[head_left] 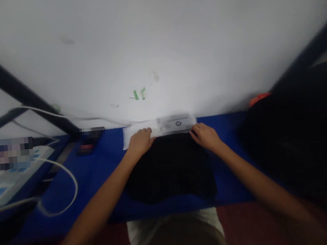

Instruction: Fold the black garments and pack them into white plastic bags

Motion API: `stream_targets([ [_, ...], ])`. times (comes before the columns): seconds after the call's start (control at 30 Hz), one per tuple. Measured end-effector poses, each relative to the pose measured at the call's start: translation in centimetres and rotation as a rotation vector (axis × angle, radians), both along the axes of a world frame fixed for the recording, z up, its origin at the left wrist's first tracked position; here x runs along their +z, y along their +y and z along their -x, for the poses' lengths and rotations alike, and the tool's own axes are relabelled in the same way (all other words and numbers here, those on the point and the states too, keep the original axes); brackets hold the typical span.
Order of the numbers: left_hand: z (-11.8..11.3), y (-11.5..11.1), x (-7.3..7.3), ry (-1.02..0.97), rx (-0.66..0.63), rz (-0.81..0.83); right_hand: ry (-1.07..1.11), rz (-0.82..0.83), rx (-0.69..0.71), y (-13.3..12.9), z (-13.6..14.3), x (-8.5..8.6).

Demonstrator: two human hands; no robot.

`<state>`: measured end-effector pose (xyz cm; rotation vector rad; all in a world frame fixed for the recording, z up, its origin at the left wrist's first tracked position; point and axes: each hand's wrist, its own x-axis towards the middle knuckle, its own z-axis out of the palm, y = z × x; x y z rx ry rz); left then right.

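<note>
A folded piece of black cloth (173, 167), perhaps a garment, lies spread on the blue table cover (96, 178) in front of me. At its far left corner, my left hand (141, 142) has its fingers curled over the edge. My right hand (206, 136) pinches the far right corner between thumb and fingers. Just beyond the cloth lies a white, partly clear plastic packaging bag (177, 124) with dark print and a round logo. The left part of the bag reaches behind my left hand. Both thumbs are partly hidden or blurred.
A white power strip (16, 179) with a looping white cable (74, 183) is at the left. Near it lies a dark object (89, 142), partly pixelated. A large black heap (296, 137) rises at the right, with something orange (258, 99) behind. The white wall (173, 41) closes the back.
</note>
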<state>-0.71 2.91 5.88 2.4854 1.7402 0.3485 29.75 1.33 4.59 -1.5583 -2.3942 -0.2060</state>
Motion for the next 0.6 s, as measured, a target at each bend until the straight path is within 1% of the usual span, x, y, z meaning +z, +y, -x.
stream_targets([
  [0.07, 0.0, -0.7, -0.2, 0.013, -0.011, -0.050, -0.010, -0.031, -0.021, -0.1, 0.3, -0.1],
  [0.13, 0.5, -2.1, -0.5, 0.000, -0.106, -0.057, -0.007, -0.079, 0.027, -0.9, 0.4, -0.2],
  [0.17, 0.9, -2.7, -0.7, -0.016, -0.178, -0.027, 0.004, -0.100, 0.085, -1.5, 0.4, -0.2],
  [0.23, 1.7, -3.9, -0.9, -0.049, -0.321, 0.073, 0.032, -0.094, 0.253, -2.8, 0.3, -0.3],
  [0.27, 2.1, -4.3, -0.9, -0.057, -0.367, 0.123, 0.042, -0.057, 0.334, -3.3, 0.4, -0.4],
  [0.33, 2.5, -4.9, -0.8, -0.050, -0.419, 0.173, 0.036, 0.065, 0.439, -4.2, 0.5, -0.6],
  [0.4, 2.7, -5.4, -0.4, -0.037, -0.445, 0.163, 0.005, 0.179, 0.479, -4.7, 0.7, -0.7],
  [0.47, 2.6, -6.1, 0.4, -0.037, -0.452, 0.152, -0.018, 0.251, 0.481, -5.1, 0.8, -0.6],
  [0.53, 2.4, -7.3, 1.3, -0.041, -0.441, 0.171, 0.003, 0.303, 0.474, -5.6, 0.5, 0.2],
  [0.6, 2.4, -8.9, 2.3, -0.037, -0.430, 0.218, 0.068, 0.361, 0.463, -6.5, -0.1, 1.4],
])
